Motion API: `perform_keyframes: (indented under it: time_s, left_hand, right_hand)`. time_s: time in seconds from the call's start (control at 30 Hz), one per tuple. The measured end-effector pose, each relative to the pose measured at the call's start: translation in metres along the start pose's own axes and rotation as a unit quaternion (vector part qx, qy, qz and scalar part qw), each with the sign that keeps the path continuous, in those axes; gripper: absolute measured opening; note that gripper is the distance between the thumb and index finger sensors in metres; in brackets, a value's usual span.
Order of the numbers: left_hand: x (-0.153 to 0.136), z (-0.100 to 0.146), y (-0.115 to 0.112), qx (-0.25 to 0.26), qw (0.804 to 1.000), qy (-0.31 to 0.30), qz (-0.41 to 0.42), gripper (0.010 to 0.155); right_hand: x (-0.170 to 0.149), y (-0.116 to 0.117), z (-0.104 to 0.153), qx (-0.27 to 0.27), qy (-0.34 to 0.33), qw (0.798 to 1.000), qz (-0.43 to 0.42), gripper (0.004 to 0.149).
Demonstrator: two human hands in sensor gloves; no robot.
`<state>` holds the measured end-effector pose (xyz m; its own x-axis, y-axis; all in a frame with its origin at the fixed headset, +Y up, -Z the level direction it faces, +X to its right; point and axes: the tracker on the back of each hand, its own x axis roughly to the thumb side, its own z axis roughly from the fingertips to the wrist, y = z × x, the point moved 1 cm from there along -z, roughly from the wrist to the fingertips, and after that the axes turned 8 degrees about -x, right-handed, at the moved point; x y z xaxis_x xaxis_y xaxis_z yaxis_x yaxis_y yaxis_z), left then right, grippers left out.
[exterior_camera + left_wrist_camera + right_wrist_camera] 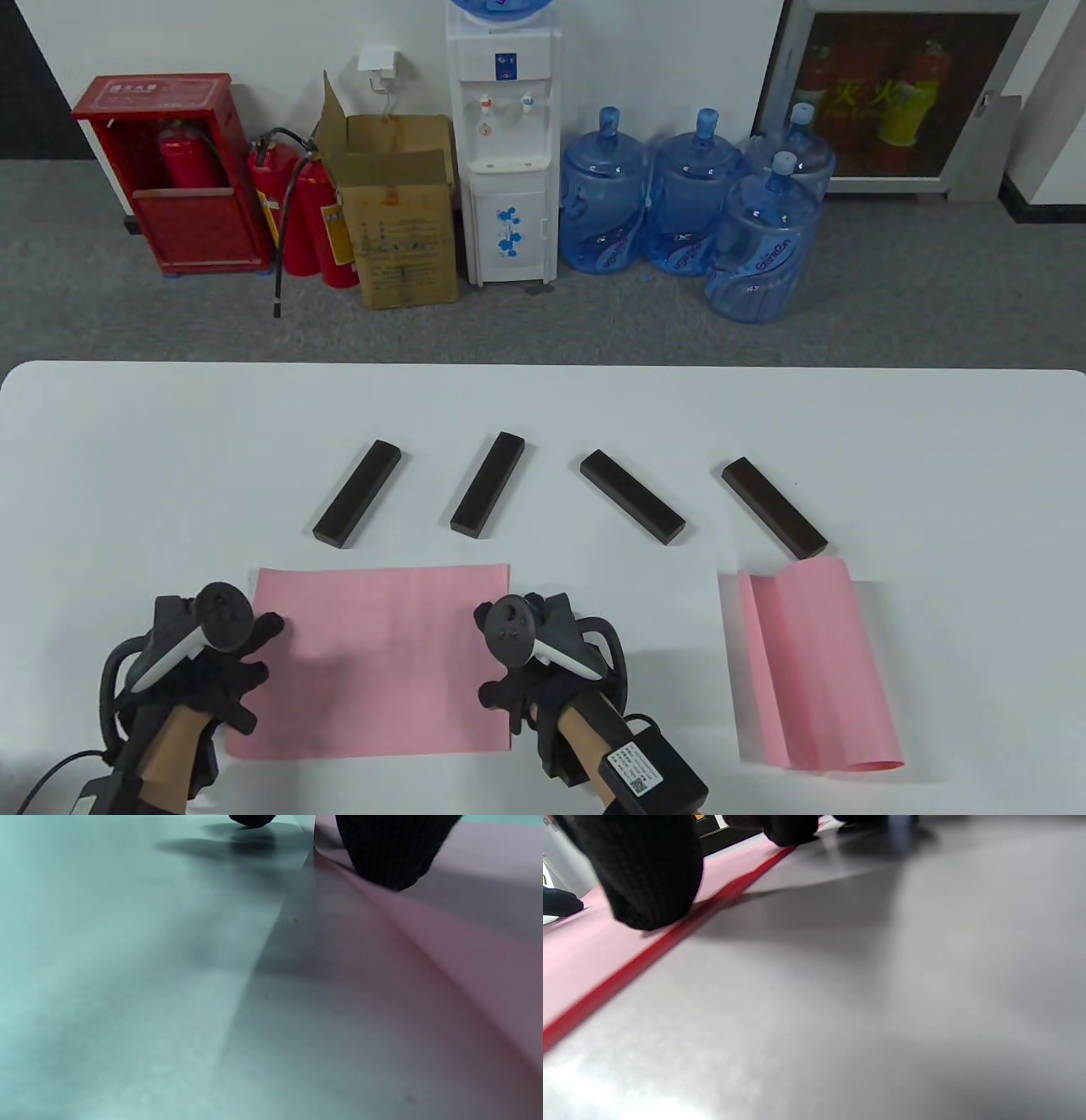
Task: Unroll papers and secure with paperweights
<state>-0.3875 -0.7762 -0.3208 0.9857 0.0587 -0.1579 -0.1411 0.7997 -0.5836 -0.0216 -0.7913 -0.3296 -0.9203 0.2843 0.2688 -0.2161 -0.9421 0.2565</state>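
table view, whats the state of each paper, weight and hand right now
left pink paper: spread flat, both side edges under hands
right pink paper: partly unrolled, edges curling up, untouched
four dark weights: in a row behind the papers, none on paper
left hand: presses left edge
right hand: presses right edge

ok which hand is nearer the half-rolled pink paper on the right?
Right. The right hand presses the right edge of the flat pink sheet, a gap of bare table away from the half-rolled paper. The left hand is at that sheet's far left edge.
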Motion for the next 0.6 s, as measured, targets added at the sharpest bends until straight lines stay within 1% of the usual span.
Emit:
perform_keyframes:
  time_s: [0.2, 0.27, 0.3, 0.37, 0.4, 0.43, 0.5, 0.57, 0.6]
  left_hand:
    - [0.003, 0.0, 0.001, -0.01, 1.0, 0.002, -0.007, 0.06]
    - [0.004, 0.0, 0.001, -0.01, 1.0, 0.004, -0.01, 0.06]
    - [0.004, 0.0, 0.001, -0.01, 1.0, 0.003, -0.009, 0.06]
    - [0.003, 0.0, 0.0, -0.013, 1.0, -0.001, 0.0, 0.06]
    - [0.003, 0.001, 0.0, -0.014, 1.0, -0.002, 0.001, 0.06]
    - [0.003, 0.001, 0.0, -0.015, 1.0, -0.002, 0.001, 0.059]
    - [0.004, 0.001, 0.001, -0.015, 1.0, -0.001, 0.0, 0.059]
    - [0.004, 0.001, 0.0, -0.014, 1.0, 0.0, -0.003, 0.059]
    - [0.004, 0.001, 0.0, -0.014, 1.0, 0.0, -0.003, 0.059]
  right_hand:
    - [0.001, -0.001, -0.001, 0.001, 0.0, 1.0, 0.001, 0.088]
    - [0.001, -0.006, -0.003, 0.015, 0.005, 1.0, -0.002, 0.088]
    - [0.0, -0.01, -0.004, 0.013, 0.007, 1.0, -0.008, 0.087]
    - [-0.007, -0.027, -0.011, -0.01, 0.036, 0.997, -0.063, 0.084]
    - [-0.011, -0.034, -0.014, -0.016, 0.047, 0.996, -0.076, 0.083]
    - [-0.019, -0.048, -0.02, -0.028, 0.066, 0.994, -0.088, 0.083]
    - [-0.034, -0.071, -0.031, -0.061, 0.097, 0.99, -0.083, 0.083]
    - [-0.056, -0.095, -0.047, -0.094, 0.139, 0.984, -0.062, 0.083]
    - [-0.064, -0.102, -0.053, -0.103, 0.153, 0.981, -0.053, 0.083]
